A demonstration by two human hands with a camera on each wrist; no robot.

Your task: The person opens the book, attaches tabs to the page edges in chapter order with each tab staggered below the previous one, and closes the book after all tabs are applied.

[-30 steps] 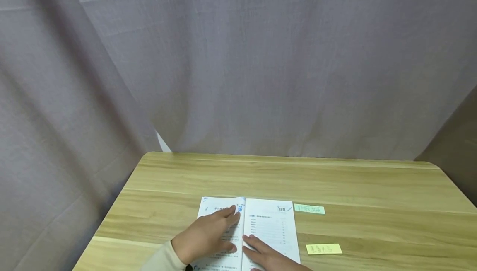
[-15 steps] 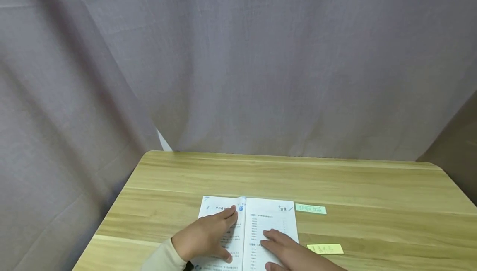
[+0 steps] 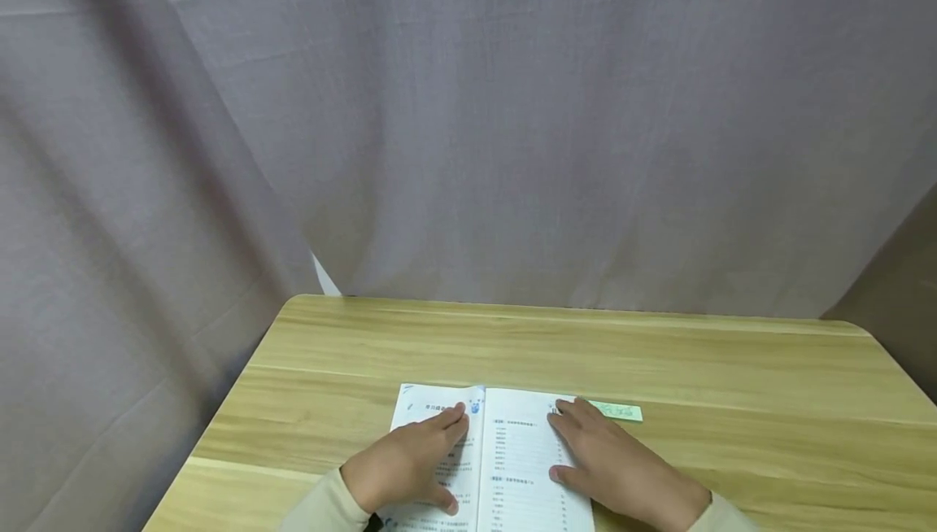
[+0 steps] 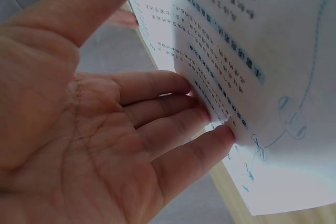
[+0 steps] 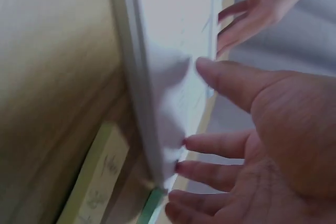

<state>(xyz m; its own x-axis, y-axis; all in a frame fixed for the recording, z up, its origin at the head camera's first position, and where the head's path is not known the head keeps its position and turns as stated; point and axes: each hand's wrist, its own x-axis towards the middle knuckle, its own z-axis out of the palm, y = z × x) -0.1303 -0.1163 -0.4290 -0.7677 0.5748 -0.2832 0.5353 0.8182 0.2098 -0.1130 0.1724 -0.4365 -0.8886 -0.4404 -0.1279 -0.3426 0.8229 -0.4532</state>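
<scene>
Now my right hand [image 3: 618, 467] sits higher on the open booklet [image 3: 505, 451] than half a second ago: it slid from the lower right page up to the top outer corner, fingertips near the green sticky note [image 3: 622, 412]. It now covers the spot where the yellow note lay, so I cannot see that note. My judgement: the right page is being smoothed or readied for lifting. Left hand [image 3: 406, 463] unchanged, flat on the left page beside the spine, fingers straight, pressing and gripping nothing. Right fingers also extended; the wrist view shows their tips at the page edge [image 5: 157, 145], nothing pinched. Booklet lies near the front edge of the wooden table [image 3: 732, 369]: thin matte white paper, blue print, pages slightly bowed. Wrinkled grey cloth [image 3: 512, 109] behind.
</scene>
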